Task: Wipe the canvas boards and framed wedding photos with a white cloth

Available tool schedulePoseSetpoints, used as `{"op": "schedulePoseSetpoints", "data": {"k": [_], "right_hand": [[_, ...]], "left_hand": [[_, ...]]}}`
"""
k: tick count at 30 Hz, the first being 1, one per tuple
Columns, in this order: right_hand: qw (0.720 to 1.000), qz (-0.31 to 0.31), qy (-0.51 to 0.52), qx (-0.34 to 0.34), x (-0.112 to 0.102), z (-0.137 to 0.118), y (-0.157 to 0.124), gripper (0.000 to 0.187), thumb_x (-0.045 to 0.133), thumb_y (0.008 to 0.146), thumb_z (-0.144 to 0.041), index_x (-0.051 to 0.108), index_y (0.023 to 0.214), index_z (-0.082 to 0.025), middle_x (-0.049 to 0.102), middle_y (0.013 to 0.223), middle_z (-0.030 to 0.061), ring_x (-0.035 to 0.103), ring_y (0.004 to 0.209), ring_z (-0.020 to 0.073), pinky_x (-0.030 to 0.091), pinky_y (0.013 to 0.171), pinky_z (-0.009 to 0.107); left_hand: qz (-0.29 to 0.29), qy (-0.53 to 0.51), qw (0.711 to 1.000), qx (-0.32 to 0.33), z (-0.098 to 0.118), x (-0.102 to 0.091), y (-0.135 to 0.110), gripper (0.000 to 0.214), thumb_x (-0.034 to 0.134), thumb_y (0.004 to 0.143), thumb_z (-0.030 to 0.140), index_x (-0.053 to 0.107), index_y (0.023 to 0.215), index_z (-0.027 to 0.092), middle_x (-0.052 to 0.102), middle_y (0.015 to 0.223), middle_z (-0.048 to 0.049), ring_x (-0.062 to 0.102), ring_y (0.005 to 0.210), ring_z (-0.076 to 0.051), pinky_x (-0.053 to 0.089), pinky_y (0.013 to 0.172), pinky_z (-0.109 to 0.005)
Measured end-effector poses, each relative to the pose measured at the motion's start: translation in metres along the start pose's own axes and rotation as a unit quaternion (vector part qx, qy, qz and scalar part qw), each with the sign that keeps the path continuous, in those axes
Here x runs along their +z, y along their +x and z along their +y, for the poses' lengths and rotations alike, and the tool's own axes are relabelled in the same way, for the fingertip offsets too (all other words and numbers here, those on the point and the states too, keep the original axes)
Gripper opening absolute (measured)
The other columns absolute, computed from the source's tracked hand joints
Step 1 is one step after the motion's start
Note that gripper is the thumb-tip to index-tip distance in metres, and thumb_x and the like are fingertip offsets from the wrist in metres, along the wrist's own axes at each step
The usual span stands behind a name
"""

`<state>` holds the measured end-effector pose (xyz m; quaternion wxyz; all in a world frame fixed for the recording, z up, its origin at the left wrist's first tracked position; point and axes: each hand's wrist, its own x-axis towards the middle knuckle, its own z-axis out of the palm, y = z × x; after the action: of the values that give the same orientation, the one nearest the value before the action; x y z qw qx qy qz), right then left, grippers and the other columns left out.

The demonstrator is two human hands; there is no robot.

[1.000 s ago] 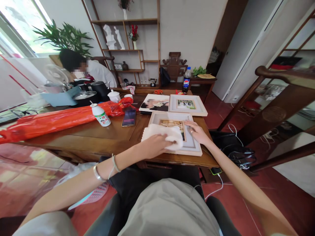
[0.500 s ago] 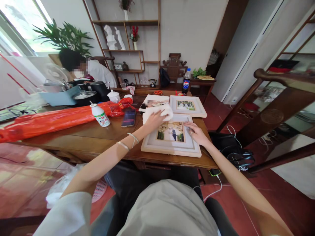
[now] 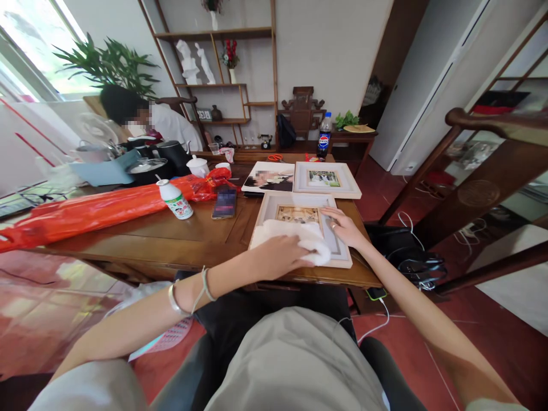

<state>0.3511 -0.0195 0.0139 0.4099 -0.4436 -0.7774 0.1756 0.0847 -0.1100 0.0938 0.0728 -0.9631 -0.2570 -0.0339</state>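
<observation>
A white-edged picture frame (image 3: 345, 258) lies flat at the table's front edge, its photo (image 3: 299, 213) partly covered. Across its near half spreads a white cloth (image 3: 278, 229), bunched under the fingers of my left hand (image 3: 280, 257), which presses it down on the frame. My right hand (image 3: 343, 226) rests on the frame's right side with fingers stretched out, holding nothing. Just beyond, a second framed photo (image 3: 324, 178) and a flat photo print (image 3: 269, 177) lie side by side.
Left of the frame are a phone (image 3: 224, 203), a white drink bottle (image 3: 174, 200) and a long red plastic-wrapped bundle (image 3: 107, 208). A cola bottle (image 3: 324, 137) and orange-handled scissors (image 3: 275, 157) are at the back. Another person (image 3: 171, 123) sits at far left; a wooden chair (image 3: 475, 188) stands right.
My left hand has drawn the cloth from the frame's far left part toward me, over its near edge. The far photo print is uncovered. My right hand stays at the frame's right side.
</observation>
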Motion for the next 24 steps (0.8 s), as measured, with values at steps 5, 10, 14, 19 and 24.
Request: {"op": "schedulePoseSetpoints", "data": {"k": [5,10,14,19,24], "right_hand": [[1.000,-0.001,0.005,-0.011,0.000,0.003,0.000,0.051,0.047,0.073,-0.008,0.069,0.116,-0.025,0.064,0.128,0.0048,0.050,0.129,0.0238,0.032,0.114,0.050],[1.000,-0.005,0.012,-0.014,-0.001,0.005,0.000,0.052,0.048,0.071,-0.009,0.068,0.116,-0.025,0.064,0.128,0.0048,0.049,0.130,0.0247,0.032,0.114,0.051],[1.000,-0.005,0.005,-0.002,-0.001,0.003,0.000,0.050,0.048,0.072,-0.010,0.069,0.115,-0.025,0.064,0.129,0.0058,0.049,0.130,0.0256,0.031,0.114,0.052],[1.000,0.000,0.001,0.004,-0.001,0.002,0.000,0.051,0.048,0.070,-0.008,0.070,0.113,-0.026,0.064,0.128,0.0046,0.051,0.128,0.0246,0.032,0.114,0.051],[1.000,-0.007,-0.001,-0.006,-0.001,0.000,0.000,0.052,0.047,0.073,-0.007,0.068,0.116,-0.027,0.064,0.129,0.0034,0.049,0.129,0.0230,0.031,0.115,0.050]], "left_hand": [[0.029,0.058,0.998,-0.027,0.014,0.013,0.009,0.029,0.046,0.098,0.034,0.060,0.121,0.025,0.048,0.143,-0.0091,0.048,0.128,-0.026,0.044,0.099,-0.038],[0.039,0.076,0.989,-0.117,-0.028,0.030,0.043,0.037,0.046,0.097,0.028,0.052,0.133,0.023,0.038,0.150,-0.0125,0.043,0.133,-0.027,0.044,0.101,-0.040],[0.039,0.075,0.981,-0.176,-0.063,0.033,0.076,0.041,0.041,0.099,0.028,0.045,0.140,0.021,0.034,0.152,-0.0152,0.036,0.138,-0.030,0.040,0.104,-0.044],[-0.031,0.063,0.990,-0.121,-0.070,0.033,0.092,0.034,0.039,0.100,0.027,0.058,0.126,0.018,0.038,0.150,-0.0157,0.035,0.138,-0.032,0.038,0.104,-0.047],[-0.055,0.035,0.997,-0.045,-0.030,0.018,0.063,0.028,0.043,0.098,0.028,0.065,0.111,0.016,0.063,0.122,-0.0154,0.054,0.120,-0.026,0.050,0.085,-0.035]]}}
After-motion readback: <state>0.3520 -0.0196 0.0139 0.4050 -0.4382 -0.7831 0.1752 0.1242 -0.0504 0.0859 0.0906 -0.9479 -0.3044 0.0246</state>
